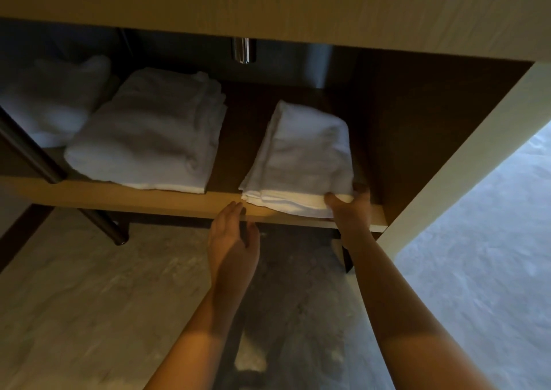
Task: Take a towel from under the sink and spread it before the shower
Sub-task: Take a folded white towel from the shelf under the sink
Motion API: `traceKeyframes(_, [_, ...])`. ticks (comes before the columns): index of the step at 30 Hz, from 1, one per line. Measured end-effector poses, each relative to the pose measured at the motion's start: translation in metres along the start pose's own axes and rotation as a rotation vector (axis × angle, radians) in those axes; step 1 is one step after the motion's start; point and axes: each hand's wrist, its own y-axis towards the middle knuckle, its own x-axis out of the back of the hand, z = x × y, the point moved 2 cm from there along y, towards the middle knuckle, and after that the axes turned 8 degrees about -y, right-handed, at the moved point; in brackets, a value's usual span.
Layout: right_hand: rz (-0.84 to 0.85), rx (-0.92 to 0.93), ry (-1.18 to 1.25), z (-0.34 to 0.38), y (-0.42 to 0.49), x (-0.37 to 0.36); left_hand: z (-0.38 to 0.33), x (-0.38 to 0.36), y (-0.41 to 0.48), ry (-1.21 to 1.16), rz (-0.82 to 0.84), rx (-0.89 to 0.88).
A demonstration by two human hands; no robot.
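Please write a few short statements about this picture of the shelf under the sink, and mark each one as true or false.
1. The right hand grips the front right corner of the folded towel. True.
2. The left hand holds the stack of towels in the middle. False: it is open near the front edge of the shelf and holds nothing.
3. The folded towel hangs in the air, off the shelf. False: it lies on the shelf.
4. A metal pipe hangs above the shelf. True.
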Motion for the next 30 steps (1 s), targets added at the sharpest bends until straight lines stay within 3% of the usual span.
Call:
traceKeyframes(7, [-0.066,-0.004,0.009,0.009,-0.041,0.017,-0.023,0.037,-0.016,0.026,0.010,0.092])
traceKeyframes(16, [-0.070,-0.100,0.067,0.084,-0.150,0.074,-0.143,0.144,-0.012,0.076,0.075,0.340])
traceKeyframes(22, [0.032,-0.217,0.080,0.130,-0.214,0.119,-0.226,0.203,-0.003,0.087,0.076,0.479])
traceKeyframes(30, [0.265,-0.160,-0.099,0.213,-0.269,0.171,-0.327,0.266,0.015,0.074,0.093,0.558])
